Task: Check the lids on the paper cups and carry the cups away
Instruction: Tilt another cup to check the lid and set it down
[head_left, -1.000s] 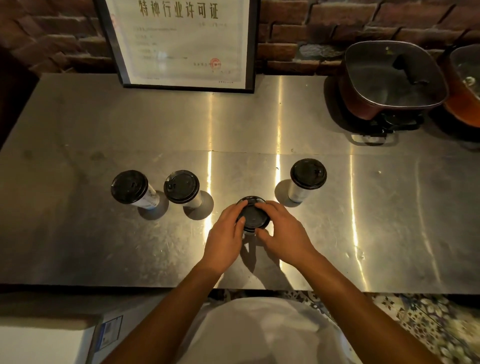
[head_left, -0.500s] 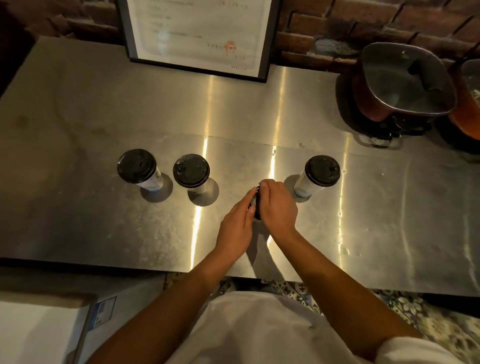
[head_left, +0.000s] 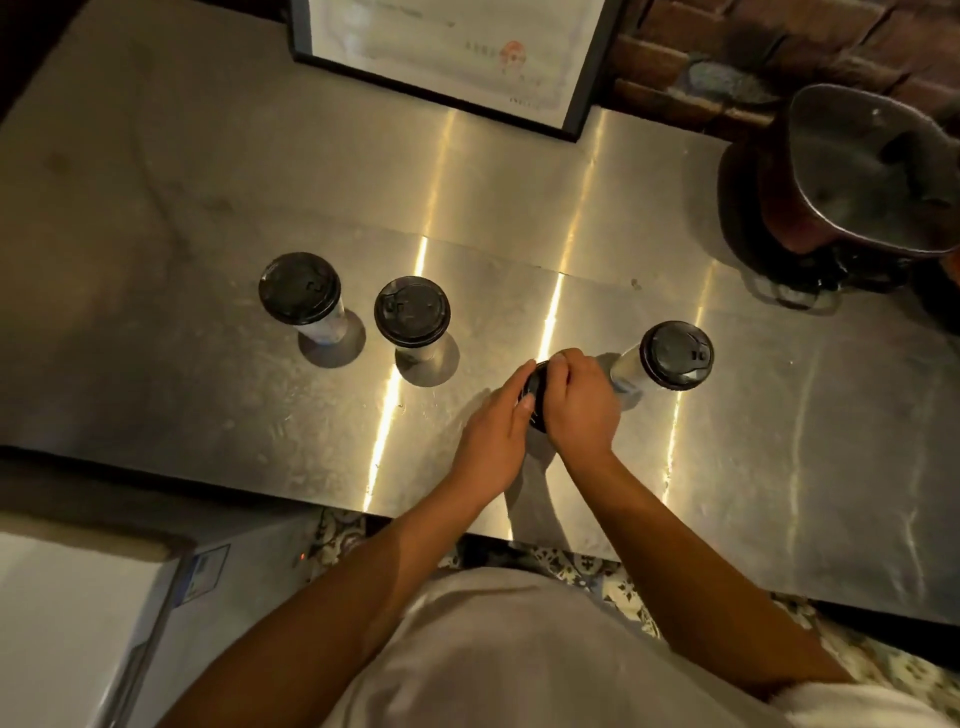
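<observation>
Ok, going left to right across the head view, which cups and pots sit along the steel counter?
Far-left cup → second cup → the cup under both hands, only its lid showing between left hand and right hand → right cup → pot.

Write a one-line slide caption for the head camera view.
Both hands press the lid on one of four paper cups.

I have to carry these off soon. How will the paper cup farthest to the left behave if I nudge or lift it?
The leftmost cup looks tall and narrow, so a push near its black lid would probably tip it. On the smooth steel counter a low push may slide it instead. Its paper wall probably dents if squeezed; how full it is cannot be seen.
</observation>
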